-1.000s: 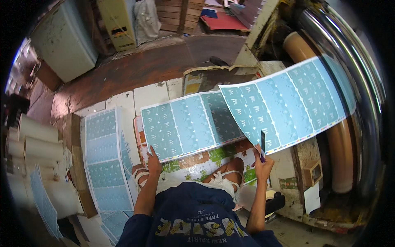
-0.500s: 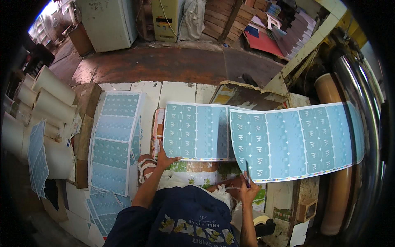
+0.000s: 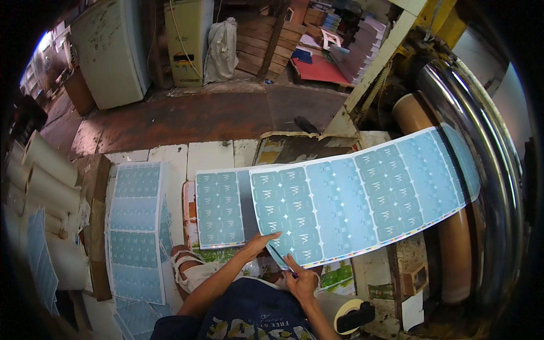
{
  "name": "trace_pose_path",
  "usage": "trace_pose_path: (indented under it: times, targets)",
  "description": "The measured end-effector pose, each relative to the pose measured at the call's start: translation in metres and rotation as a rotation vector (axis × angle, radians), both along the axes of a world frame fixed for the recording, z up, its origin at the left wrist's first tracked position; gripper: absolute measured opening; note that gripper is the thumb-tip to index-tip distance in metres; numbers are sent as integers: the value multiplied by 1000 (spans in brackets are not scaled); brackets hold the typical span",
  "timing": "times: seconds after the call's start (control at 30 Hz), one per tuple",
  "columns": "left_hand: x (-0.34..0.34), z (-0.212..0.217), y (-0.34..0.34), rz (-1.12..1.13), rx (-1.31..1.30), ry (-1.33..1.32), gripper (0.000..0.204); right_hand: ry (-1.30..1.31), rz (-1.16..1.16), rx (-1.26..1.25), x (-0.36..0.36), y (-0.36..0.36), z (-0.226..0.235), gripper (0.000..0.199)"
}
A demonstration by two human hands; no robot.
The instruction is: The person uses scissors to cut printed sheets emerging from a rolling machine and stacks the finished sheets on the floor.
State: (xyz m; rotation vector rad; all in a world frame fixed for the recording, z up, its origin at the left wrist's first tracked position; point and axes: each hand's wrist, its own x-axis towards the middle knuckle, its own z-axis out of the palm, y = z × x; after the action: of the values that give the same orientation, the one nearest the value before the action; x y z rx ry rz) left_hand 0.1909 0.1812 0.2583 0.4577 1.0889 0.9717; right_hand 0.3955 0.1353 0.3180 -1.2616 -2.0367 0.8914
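A long printed sheet (image 3: 334, 192) in blue and teal panels runs leftward from the rollers across my lap. My left hand (image 3: 260, 245) pinches its near left corner, with fingers on top of the print. In my right hand (image 3: 302, 282) is a slim dark blade-like tool (image 3: 294, 274) with a purple part, its tip at the sheet's near left corner. Whether it is a knife or something else is too small to tell. Partly beneath the sheet's left end lies a stack of similar printed sheets (image 3: 219, 209). Both hands are close together at the corner.
Shiny metal rollers (image 3: 470, 107) and a brown roll (image 3: 453, 255) stand at the right. Another pile of printed sheets (image 3: 136, 226) lies at the left, beside large white rolls (image 3: 51, 175). A tape roll (image 3: 347, 316) sits near my right forearm.
The sheet's free end has come left over the stack. My left hand has left the stack's edge and taken the sheet's corner. My right hand has moved left with the tool.
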Motion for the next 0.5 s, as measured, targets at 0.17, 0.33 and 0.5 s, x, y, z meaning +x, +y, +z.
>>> trace_pose_path:
  times: [0.17,0.33,0.5]
  targets:
    - [11,6,6,33,-4,204,56,70,99,-634,52,41,40,35]
    - [35,2,12,203,58,174,40,183,-193,-479,165,130,62,21]
    - [49,8,16,351,140,95,34,285,-661,173,316,238,135,20]
